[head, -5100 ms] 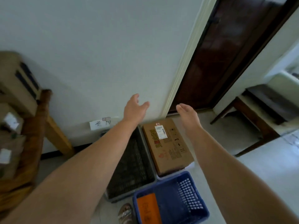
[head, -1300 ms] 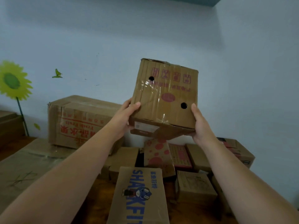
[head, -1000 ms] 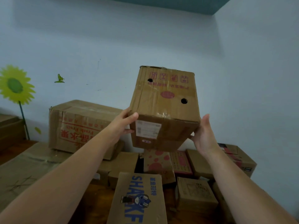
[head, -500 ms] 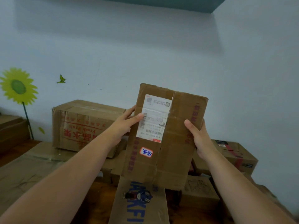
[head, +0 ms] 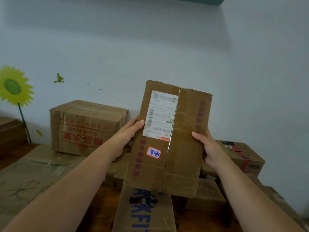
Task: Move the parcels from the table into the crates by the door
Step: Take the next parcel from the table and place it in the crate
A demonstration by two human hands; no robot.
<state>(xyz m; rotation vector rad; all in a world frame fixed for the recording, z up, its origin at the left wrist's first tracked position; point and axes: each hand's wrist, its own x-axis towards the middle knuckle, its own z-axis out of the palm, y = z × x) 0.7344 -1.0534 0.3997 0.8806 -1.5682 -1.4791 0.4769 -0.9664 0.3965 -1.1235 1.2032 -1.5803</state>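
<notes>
Centrally, head view: parcel [head: 170, 139] held upright in air above table [head: 98, 215], taped face with white shipping label [head: 159, 114] toward camera. Left hand [head: 127, 136] grips left edge, thumb on front beside label, fingers [head: 134, 118] curled round behind. Right hand [head: 207, 148] grips right edge, thumb on front, other digits hidden behind. Beneath parcel: flat box with blue lettering [head: 143, 215]. Large red-printed box [head: 87, 128] behind left hand, against wall. Red-taped box [head: 242, 156] at right. Sunflower sticker [head: 13, 84] on wall, far left.
</notes>
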